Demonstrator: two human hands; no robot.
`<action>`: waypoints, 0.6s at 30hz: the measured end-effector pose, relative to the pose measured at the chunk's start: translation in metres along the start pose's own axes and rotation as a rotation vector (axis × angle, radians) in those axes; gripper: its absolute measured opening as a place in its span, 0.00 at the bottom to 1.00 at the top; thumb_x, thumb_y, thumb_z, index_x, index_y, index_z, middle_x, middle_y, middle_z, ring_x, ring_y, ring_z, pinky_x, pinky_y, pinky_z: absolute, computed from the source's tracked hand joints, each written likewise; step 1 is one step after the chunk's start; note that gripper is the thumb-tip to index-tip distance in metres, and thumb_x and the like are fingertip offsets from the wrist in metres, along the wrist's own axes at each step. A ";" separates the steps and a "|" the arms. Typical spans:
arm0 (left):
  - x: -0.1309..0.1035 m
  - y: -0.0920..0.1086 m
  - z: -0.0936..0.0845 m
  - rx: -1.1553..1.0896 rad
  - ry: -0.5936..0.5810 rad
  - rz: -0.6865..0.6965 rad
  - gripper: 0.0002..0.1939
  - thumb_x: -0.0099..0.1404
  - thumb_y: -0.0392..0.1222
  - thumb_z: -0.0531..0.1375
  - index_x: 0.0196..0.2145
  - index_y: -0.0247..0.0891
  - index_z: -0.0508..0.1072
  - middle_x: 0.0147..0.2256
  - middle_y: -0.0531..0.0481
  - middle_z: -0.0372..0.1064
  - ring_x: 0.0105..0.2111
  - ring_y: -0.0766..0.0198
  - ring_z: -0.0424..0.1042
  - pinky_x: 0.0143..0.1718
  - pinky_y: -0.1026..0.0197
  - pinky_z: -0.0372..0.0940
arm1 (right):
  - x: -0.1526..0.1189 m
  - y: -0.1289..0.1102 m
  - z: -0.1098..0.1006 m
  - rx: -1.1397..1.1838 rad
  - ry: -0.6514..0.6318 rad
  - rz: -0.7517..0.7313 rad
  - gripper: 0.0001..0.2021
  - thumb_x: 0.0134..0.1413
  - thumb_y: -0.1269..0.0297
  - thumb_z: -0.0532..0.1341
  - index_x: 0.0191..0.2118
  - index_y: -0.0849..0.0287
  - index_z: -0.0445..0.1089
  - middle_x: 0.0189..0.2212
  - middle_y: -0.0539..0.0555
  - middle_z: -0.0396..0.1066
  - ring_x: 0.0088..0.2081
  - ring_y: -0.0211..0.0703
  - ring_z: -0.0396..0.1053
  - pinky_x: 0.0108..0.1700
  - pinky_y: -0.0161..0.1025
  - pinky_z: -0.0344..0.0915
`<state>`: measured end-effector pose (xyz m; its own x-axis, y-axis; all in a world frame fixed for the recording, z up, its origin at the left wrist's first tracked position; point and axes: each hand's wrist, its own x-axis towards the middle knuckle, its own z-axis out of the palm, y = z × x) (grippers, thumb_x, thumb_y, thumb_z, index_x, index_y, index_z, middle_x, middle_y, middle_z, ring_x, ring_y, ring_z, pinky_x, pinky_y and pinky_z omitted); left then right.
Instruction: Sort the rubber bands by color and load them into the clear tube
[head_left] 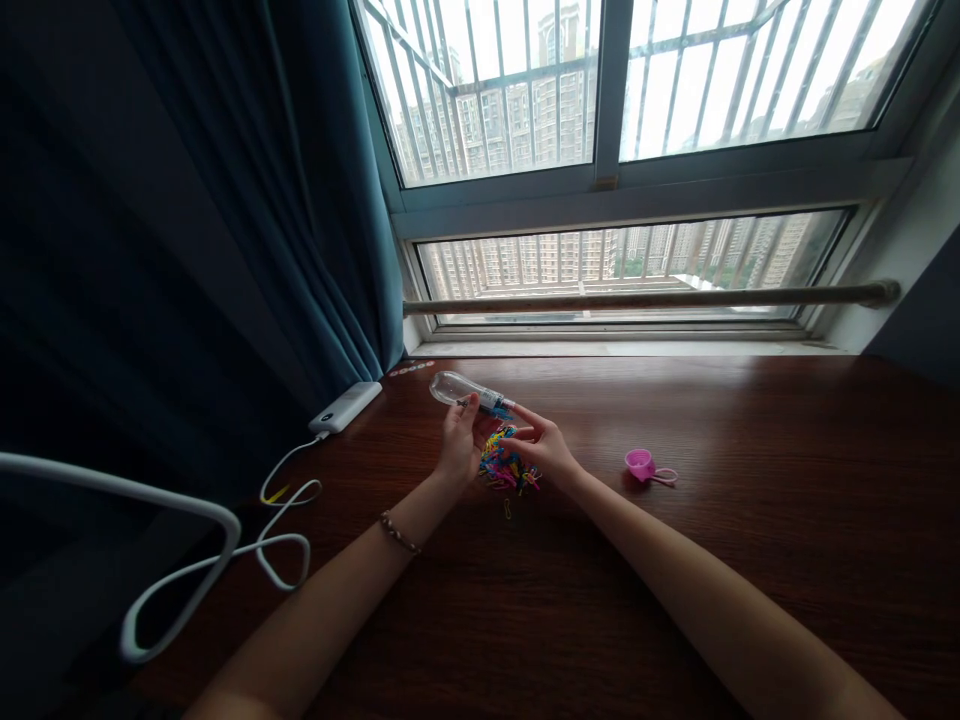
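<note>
My left hand (459,440) is closed around a clear plastic bottle (456,388), which lies tilted with its neck to the right. Some small blue pieces (498,411) show by the neck. My right hand (546,446) has its index finger stretched to the bottle's mouth, with the thumb and other fingers apart over the pile. Below both hands lies a heap of small, colourful, pin-like clips (511,472) in pink, yellow and blue, partly hidden by my fingers. A single yellow clip (507,508) rests just in front of the heap.
A pink scoop (639,463) with a looped handle lies right of my hands on the dark wooden table (750,540). At the left stand a white power bank (345,407) and its looping white cable (289,520). A blue curtain (330,220) and a barred window border the back.
</note>
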<state>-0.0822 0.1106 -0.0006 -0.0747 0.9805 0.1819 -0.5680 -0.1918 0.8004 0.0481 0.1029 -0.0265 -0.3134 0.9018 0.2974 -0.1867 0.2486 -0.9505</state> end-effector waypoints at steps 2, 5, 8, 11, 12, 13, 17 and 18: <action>-0.002 -0.002 0.002 -0.010 -0.021 -0.044 0.13 0.53 0.45 0.62 0.32 0.36 0.64 0.28 0.51 0.70 0.27 0.65 0.72 0.31 0.62 0.66 | -0.002 -0.002 0.004 0.057 -0.096 0.030 0.39 0.38 0.60 0.65 0.57 0.58 0.50 0.20 0.45 0.68 0.14 0.29 0.58 0.14 0.27 0.54; -0.008 -0.005 0.006 -0.010 -0.049 -0.118 0.14 0.52 0.44 0.62 0.33 0.36 0.63 0.27 0.52 0.70 0.25 0.65 0.72 0.29 0.61 0.67 | -0.003 -0.005 0.007 0.105 -0.162 0.053 0.35 0.37 0.62 0.66 0.53 0.59 0.54 0.19 0.45 0.68 0.13 0.30 0.60 0.14 0.27 0.57; -0.012 -0.006 0.010 -0.016 -0.090 -0.172 0.15 0.52 0.42 0.63 0.34 0.36 0.63 0.27 0.53 0.69 0.25 0.65 0.71 0.28 0.62 0.67 | -0.002 -0.006 0.005 0.095 -0.216 0.109 0.32 0.37 0.62 0.66 0.50 0.61 0.56 0.14 0.43 0.66 0.11 0.33 0.61 0.12 0.27 0.57; -0.013 -0.005 0.010 -0.012 -0.117 -0.177 0.14 0.52 0.42 0.63 0.33 0.36 0.63 0.27 0.53 0.69 0.25 0.65 0.71 0.26 0.64 0.66 | -0.001 -0.005 0.002 0.106 -0.273 0.147 0.28 0.40 0.61 0.65 0.48 0.60 0.56 0.14 0.44 0.66 0.11 0.34 0.62 0.10 0.27 0.56; -0.013 -0.004 0.010 -0.007 -0.124 -0.174 0.14 0.52 0.42 0.63 0.33 0.36 0.63 0.27 0.53 0.69 0.25 0.66 0.71 0.25 0.65 0.65 | -0.001 -0.005 0.001 0.118 -0.277 0.152 0.26 0.41 0.61 0.64 0.47 0.60 0.57 0.15 0.44 0.67 0.11 0.34 0.62 0.10 0.27 0.56; -0.013 -0.003 0.010 -0.002 -0.130 -0.170 0.14 0.52 0.43 0.63 0.33 0.36 0.63 0.26 0.53 0.69 0.24 0.66 0.71 0.24 0.66 0.65 | -0.001 -0.004 0.000 0.129 -0.276 0.158 0.24 0.42 0.60 0.63 0.46 0.60 0.58 0.16 0.45 0.67 0.12 0.34 0.63 0.10 0.27 0.57; -0.009 -0.002 0.005 -0.019 -0.133 -0.141 0.13 0.54 0.43 0.62 0.34 0.35 0.64 0.27 0.52 0.69 0.25 0.66 0.71 0.25 0.66 0.65 | 0.000 -0.004 -0.002 0.177 -0.257 0.166 0.20 0.46 0.58 0.60 0.46 0.59 0.58 0.16 0.45 0.66 0.12 0.35 0.64 0.12 0.29 0.59; -0.007 -0.002 0.003 -0.024 -0.123 -0.132 0.13 0.54 0.44 0.61 0.34 0.35 0.64 0.28 0.52 0.69 0.26 0.66 0.71 0.26 0.66 0.65 | 0.000 -0.003 -0.002 0.192 -0.258 0.163 0.21 0.47 0.58 0.59 0.47 0.59 0.58 0.16 0.45 0.66 0.13 0.36 0.64 0.12 0.30 0.60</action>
<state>-0.0784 0.1044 -0.0017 0.1017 0.9840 0.1461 -0.5861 -0.0594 0.8081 0.0509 0.1031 -0.0235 -0.5738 0.7991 0.1794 -0.2788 0.0154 -0.9602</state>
